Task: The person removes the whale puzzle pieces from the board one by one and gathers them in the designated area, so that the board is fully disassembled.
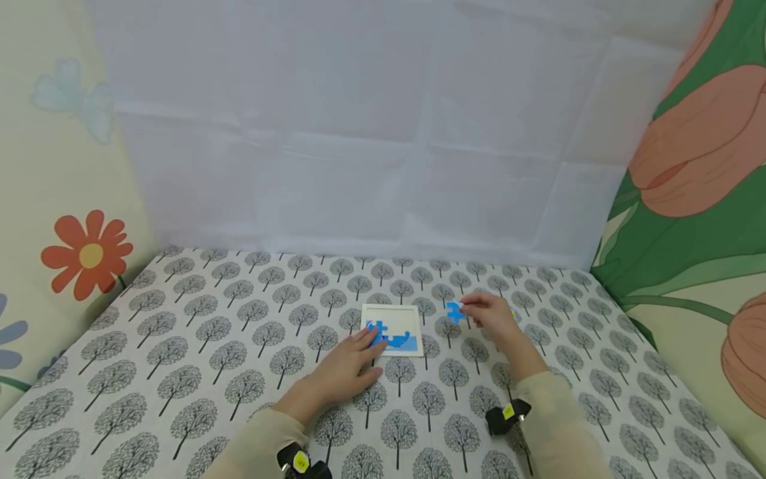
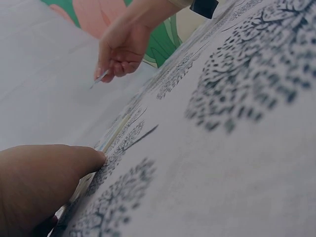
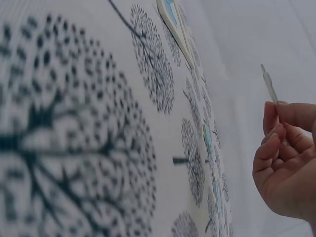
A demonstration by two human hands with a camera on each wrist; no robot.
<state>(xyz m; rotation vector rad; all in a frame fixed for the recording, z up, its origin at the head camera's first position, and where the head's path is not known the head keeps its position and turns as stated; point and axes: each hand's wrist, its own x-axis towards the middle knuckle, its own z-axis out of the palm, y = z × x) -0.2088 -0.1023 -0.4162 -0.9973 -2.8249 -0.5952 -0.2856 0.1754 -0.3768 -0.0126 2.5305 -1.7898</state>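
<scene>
A square white puzzle frame [image 1: 391,315] lies on the tablecloth, with blue puzzle pieces [image 1: 399,342] fitted along its lower part. My left hand [image 1: 344,369] rests at its lower left corner, the extended fingers lying on the pieces there and covering some of them. To the right of the frame and raised off the cloth, my right hand [image 1: 487,314] pinches a blue jigsaw piece [image 1: 455,312] between thumb and fingertips. From the right wrist view this piece [image 3: 269,84] appears edge-on, thin and pale.
More flat pieces with blue on them [image 3: 207,142] lie on the cloth below the right hand. A tree-print tablecloth [image 1: 239,399] covers the table. Behind it hangs a white sheet [image 1: 359,133], and flower-print cloths [image 1: 688,153] flank both sides.
</scene>
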